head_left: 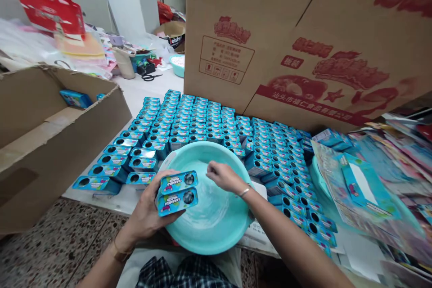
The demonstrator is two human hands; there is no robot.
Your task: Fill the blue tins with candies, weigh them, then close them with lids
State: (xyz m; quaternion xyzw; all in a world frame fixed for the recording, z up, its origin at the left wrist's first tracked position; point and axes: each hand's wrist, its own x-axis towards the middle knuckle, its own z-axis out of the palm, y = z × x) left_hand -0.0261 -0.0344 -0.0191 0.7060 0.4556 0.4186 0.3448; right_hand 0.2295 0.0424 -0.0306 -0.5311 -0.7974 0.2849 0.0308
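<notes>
My left hand (148, 209) is wrapped around two small blue candy boxes (178, 191), held side by side over the left rim of a turquoise basin (216, 238). Their printed tops face up, each with a round hole at the right end. Above the basin my right hand (224, 176) is closed with the fingertips pressed together, pointing left. I cannot make out whether anything is in its fingers. A pale, whitish layer covers the basin floor. Many matching blue boxes (178, 132) stand upright in rows behind the basin and on both sides of it.
A large printed carton (249, 18) rises behind the rows. At the left is an open cardboard box (64, 144) with some blue boxes inside. Flat printed packaging (391, 166) is piled at the right. Black scissors (151, 77) and a red bag (50, 9) lie farther back.
</notes>
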